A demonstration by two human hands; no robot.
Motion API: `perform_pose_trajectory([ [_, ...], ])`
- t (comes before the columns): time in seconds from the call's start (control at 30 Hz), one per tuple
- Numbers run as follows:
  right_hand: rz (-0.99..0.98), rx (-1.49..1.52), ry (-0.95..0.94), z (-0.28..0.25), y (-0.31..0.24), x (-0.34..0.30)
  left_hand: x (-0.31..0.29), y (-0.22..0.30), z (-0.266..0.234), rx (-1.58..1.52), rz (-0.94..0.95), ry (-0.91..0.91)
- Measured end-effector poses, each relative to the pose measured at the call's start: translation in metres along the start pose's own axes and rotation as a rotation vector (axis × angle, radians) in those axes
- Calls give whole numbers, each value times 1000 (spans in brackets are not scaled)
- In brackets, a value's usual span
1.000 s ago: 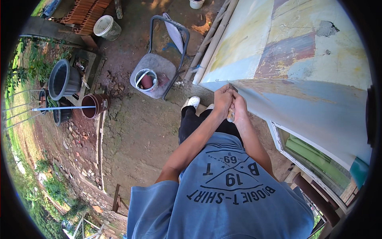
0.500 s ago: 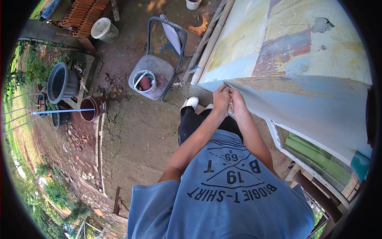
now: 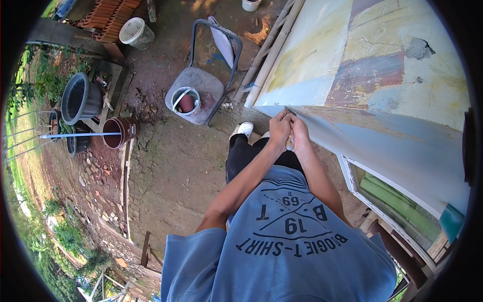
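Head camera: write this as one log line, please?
left hand, right hand: around tool handle | wall: beside hands | bucket: on chair

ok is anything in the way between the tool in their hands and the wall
Nothing visible: the left hand and right hand wrap the tool, its tip right by the wall, though contact is unclear.

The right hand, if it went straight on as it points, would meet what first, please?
Probably the pale blue wall, near its corner edge, just ahead of the right hand; depth is hard to judge here.
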State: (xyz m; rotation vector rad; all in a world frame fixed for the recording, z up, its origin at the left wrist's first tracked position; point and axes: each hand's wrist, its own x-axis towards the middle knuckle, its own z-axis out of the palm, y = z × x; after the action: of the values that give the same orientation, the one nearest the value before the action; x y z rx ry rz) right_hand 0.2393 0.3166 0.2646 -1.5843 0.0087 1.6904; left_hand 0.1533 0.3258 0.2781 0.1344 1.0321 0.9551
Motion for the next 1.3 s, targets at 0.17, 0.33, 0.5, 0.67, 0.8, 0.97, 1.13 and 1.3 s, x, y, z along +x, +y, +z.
perform_pose_trajectory([
  [0.17, -25, 113, 231, 39, -17, -41, -23, 6, 7, 19, -29, -44],
  [0.33, 15, 34, -60, 6, 5, 0, -10, 0, -4, 8, -56, -8],
  [0.5, 13, 112, 38, 16, 3, -7, -1, -2, -6, 41, -28, -29],
  [0.67, -3, 58, 38, 8, -12, -16, -21, 4, 9, -27, -68, -60],
  [0.8, -15, 7, -5, -4, 0, -4, -9, -9, 4, -86, -50, -44],
  [0.97, -57, 45, -21, -7, -3, -15, -17, -1, 9, -13, -59, -46],
  [1.13, -6, 87, 25, 0, 5, -22, -26, 2, 6, -2, -89, -3],
  [1.3, -9, 23, -31, -3, 11, 6, 0, -6, -7, 75, -80, -16],
])
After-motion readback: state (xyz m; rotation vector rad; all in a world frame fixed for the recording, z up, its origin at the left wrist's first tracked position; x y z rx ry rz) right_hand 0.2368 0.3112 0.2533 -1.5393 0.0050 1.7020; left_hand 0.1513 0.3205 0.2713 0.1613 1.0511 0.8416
